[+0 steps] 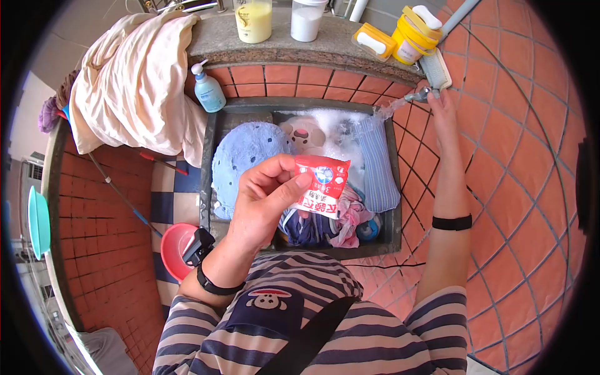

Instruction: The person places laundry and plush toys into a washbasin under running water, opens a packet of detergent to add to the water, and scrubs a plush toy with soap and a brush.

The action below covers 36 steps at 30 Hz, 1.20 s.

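Tiles (pixel 512 175): orange-red squares with dark lines, running behind the sink and along its right side.
Bench (pixel 215 44): stone ledge bearing a cup of pale yellow stuff (pixel 253 25), a white-filled cup (pixel 306 24) and, at the right end, a yellow tub (pixel 409 51).
Pump bottle (pixel 209 94): light blue, at the sink's back left corner, near a draped cream cloth (pixel 137 75).
Sink (pixel 375 252): dark-rimmed, with suds (pixel 340 122), a spotted blue plush (pixel 250 156), a toy's pale face (pixel 306 139), a striped blue piece (pixel 376 165) and a pink cloth (pixel 351 226).
Packet (pixel 322 190): red and white, printed — held up above the sink's contents.
Left hand (pixel 269 194): clamped on the packet, thumb across its front.
Right hand (pixel 442 109): at the tap (pixel 420 95) — cannot tell whether the fingers close around it.
Water (pixel 390 109): streaming from the tap into the sink.
Red basin (pixel 178 250): low, left of the sink.
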### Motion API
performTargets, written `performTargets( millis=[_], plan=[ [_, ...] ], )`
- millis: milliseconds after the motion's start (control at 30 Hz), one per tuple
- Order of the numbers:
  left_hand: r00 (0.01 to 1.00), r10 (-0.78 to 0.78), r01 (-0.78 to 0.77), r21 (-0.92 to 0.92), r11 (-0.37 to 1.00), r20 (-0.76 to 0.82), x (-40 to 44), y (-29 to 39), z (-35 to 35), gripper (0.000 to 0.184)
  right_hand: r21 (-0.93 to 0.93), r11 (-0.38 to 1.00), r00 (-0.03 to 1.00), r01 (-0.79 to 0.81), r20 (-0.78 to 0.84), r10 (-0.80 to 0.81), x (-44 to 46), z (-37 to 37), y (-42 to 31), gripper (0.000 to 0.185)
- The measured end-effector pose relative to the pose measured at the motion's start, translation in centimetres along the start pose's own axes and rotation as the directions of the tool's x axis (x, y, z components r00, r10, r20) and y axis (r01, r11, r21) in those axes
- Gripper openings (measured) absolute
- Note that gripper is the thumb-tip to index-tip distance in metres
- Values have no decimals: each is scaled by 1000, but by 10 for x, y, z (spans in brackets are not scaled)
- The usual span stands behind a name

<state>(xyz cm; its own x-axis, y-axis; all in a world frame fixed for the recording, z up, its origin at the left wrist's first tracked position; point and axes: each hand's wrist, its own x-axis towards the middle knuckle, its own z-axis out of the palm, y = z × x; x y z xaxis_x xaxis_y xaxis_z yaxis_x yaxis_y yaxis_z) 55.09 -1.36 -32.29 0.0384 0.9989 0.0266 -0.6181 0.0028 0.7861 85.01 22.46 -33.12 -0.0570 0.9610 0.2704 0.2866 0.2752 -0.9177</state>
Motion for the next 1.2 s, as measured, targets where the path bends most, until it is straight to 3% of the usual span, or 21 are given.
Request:
performTargets(
  millis=[33,167,233,333,367,433,567,633,867,1033,1200],
  plan=[
    [1000,-2,2,-11,1000,-9,7,1,-5,9,-61,995,987,-78,-143,68,10,3,12,70],
    [994,-63,54,-104,993,-91,27,-3,-23,10,-92,991,972,-99,-222,76,32,1,47,61],
    [990,-78,62,-133,989,-118,33,-9,-31,12,-356,918,940,-176,-339,49,35,-7,52,52],
    [977,-91,62,-149,987,-194,39,-18,-39,15,-480,853,936,-207,-351,30,23,-13,55,47],
    [980,-88,54,-189,980,-176,41,-22,-41,17,-473,854,934,-218,-356,41,18,-12,56,47],
    [981,-101,53,-269,962,-164,43,-27,-43,22,-264,938,928,-225,-352,124,7,-8,52,46],
    [971,-117,64,-244,968,-208,40,-30,-36,39,-219,955,934,-200,-337,118,-2,-8,48,47],
    [975,-107,49,-278,959,-196,36,-31,-33,35,-174,967,947,-183,-295,126,-2,-8,46,49],
    [968,-46,-46,-353,935,-248,29,-35,-25,35,-126,967,945,-220,-275,179,-5,-4,34,50],
    [952,75,-131,-171,977,-298,27,-28,-33,51,-145,960,950,-240,-240,201,-3,-11,39,49],
    [934,126,-181,-139,974,-335,24,-26,-47,47,-212,963,964,-165,-239,112,-3,-10,43,50]
  ],
)
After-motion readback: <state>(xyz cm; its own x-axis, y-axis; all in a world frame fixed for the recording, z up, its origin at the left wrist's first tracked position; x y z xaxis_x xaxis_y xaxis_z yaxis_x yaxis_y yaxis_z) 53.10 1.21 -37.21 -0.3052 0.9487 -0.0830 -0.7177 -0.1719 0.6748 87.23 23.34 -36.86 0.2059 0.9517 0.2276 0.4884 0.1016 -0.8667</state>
